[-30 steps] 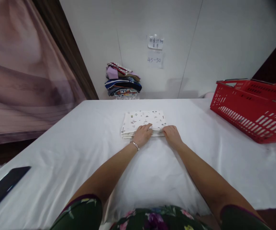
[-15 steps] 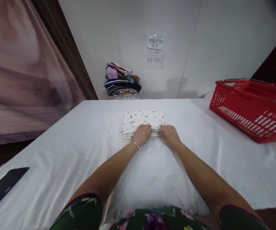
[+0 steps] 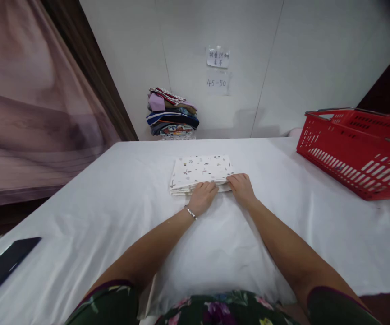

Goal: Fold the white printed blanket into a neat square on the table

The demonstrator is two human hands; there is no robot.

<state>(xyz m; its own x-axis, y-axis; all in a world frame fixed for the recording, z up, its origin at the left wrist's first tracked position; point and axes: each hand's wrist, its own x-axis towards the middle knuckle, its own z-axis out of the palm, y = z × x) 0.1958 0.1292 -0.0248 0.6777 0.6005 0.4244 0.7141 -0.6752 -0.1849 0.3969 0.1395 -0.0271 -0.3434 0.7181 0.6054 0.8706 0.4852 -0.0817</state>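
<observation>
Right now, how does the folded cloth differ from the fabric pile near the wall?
The folded cloth is white with small prints; the fabric pile mixes purple, blue and other colours. The cloth lies low; the pile stands taller. The left hand and right hand touch the cloth; neither touches the pile. Cloth and pile both show fabric layers.

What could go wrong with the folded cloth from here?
Layers at the near edge of the folded cloth look uneven; they could slip if the left hand and right hand pull unequally.

The bracelet on the left wrist sits close by and might snag fabric.
</observation>
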